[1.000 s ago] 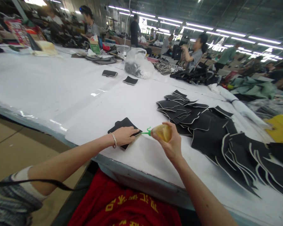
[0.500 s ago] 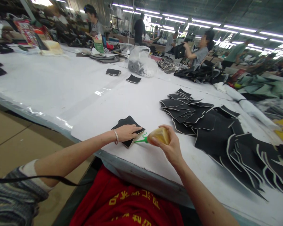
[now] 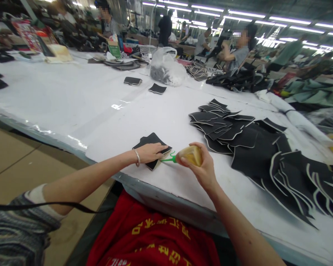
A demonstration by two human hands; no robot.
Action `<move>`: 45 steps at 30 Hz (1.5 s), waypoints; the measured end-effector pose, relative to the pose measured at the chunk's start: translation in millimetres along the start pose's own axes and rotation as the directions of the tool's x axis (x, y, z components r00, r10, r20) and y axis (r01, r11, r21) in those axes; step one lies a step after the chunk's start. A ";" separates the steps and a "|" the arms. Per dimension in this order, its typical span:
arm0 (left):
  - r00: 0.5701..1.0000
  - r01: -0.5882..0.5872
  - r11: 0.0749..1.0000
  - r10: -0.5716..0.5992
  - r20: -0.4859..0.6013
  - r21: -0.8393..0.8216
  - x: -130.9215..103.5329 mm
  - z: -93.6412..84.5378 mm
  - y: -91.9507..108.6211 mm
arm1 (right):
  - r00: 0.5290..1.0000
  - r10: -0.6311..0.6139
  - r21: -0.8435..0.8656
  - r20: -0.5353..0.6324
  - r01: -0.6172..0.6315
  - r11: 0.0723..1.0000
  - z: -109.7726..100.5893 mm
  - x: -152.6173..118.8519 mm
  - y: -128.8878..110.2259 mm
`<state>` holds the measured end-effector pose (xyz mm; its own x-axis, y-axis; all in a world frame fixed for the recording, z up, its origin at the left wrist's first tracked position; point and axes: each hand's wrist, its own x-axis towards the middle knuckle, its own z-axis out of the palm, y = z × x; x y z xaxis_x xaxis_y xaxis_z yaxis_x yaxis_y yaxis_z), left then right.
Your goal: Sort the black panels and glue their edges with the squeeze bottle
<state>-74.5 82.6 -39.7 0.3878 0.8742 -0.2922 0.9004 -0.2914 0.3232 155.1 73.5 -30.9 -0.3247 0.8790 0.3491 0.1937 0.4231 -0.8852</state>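
Observation:
My left hand (image 3: 151,152), a bracelet at its wrist, lies with fingers stretched out on a black leather-like piece (image 3: 150,138) near the table's front edge, pressing it to the surface. My right hand (image 3: 204,168) is wrapped round a glue bottle (image 3: 192,155) with amber liquid inside. The bottle is tipped on its side. Its green nozzle (image 3: 169,159) points left, and the tip is at the light right edge of the black piece, by my left fingers; whether it touches cannot be made out.
A spread heap of black pieces with pale edges (image 3: 244,144) covers the table's right side. Farther back lie two single black pieces (image 3: 157,88) and a clear plastic bag (image 3: 166,68) with dark contents. The white table (image 3: 86,96) ends just before my body. Other people work beyond.
The view has shifted slightly. My right hand and the bottle have moved a little, the nozzle tip staying along the piece's right edge. My left hand keeps its place on the piece.

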 end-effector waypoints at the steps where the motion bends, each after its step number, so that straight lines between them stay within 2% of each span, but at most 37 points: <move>1: 1.000 -0.001 1.000 0.001 0.003 -0.002 -0.2 -0.2 0.2 | 1.000 -0.002 -0.003 0.002 0.002 1.000 0.3 -0.7 0.2; 5: 1.000 0.000 1.000 0.000 -0.001 -0.007 -1.0 -0.4 0.8 | 0.994 -0.025 0.026 0.109 0.022 0.999 -0.6 -2.6 2.4; 10: 1.000 -0.006 1.000 0.005 -0.004 -0.011 -1.0 0.3 0.3 | 0.995 -0.091 -0.077 -0.030 0.088 0.993 -4.2 -1.2 6.3; 15: 1.000 -0.008 1.000 0.008 -0.004 -0.009 -0.2 1.2 -1.2 | 0.992 -0.079 0.022 0.095 0.077 0.997 0.8 -7.2 4.7; 18: 1.000 -0.021 1.000 0.021 -0.005 0.002 0.4 1.4 -1.3 | 0.999 -0.053 -0.021 0.014 0.053 0.998 -5.5 -2.9 10.9; 21: 1.000 -0.024 1.000 0.024 0.003 0.017 1.1 1.3 -0.8 | 0.991 -0.097 -0.132 -0.089 0.085 0.988 -13.8 2.7 16.7; 27: 1.000 -0.024 1.000 0.024 0.003 0.010 2.6 2.8 -3.4 | 0.991 -0.125 -0.058 0.057 0.128 0.990 -13.2 -3.2 11.6; 32: 0.999 -0.040 0.999 0.040 0.007 0.009 2.9 3.0 -3.3 | 0.987 -0.163 -0.128 -0.018 0.159 0.979 -16.8 -1.5 14.2; 37: 1.000 -0.020 1.000 0.020 0.013 -0.017 2.7 2.4 -2.1 | 0.985 -0.163 -0.091 0.061 0.168 0.982 -16.2 -4.3 13.4; 42: 1.000 -0.025 1.000 0.025 0.019 -0.004 2.8 1.4 -3.3 | 0.987 -0.163 -0.122 -0.002 0.162 0.979 -14.1 -5.6 12.2; 45: 0.999 -0.045 0.999 0.046 0.019 -0.016 2.1 0.1 -4.3 | 0.990 -0.126 -0.039 0.071 0.129 0.991 -8.6 -9.6 9.3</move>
<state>-77.6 85.7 -41.8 0.4323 0.8524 -0.2941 0.8785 -0.3245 0.3507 168.0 70.9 -39.8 -0.4110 0.8012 0.4349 0.1861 0.5408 -0.8203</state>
